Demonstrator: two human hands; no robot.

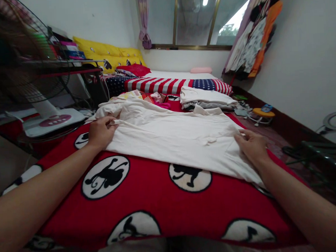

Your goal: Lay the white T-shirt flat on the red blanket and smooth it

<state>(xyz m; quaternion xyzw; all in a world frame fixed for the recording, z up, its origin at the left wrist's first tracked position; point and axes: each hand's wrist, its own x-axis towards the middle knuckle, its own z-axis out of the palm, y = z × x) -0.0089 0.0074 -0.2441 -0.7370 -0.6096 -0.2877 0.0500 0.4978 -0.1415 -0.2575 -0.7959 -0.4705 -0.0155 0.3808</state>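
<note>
A white shirt (168,131) lies spread sideways across a red blanket (157,195) with black-and-white round prints. Its collar points toward the far right, and its cloth is creased. At the shirt's left end, my left hand (103,132) pinches a fold of the fabric between thumb and fingers. My right hand (252,144) grips the edge at the other end, fingers closed on the cloth. Behind the collar stands a stack of folded clothes (204,96), white on top and grey below. A loose heap of coloured clothes (158,98) sits beyond the shirt.
A standing fan (53,120) is close on the left, beside a small desk (71,70). A bed with a striped, starred cover (160,83) stands at the back. Hanging clothes (253,44), a yellow stool (263,112) and a dark chair (325,160) are on the right.
</note>
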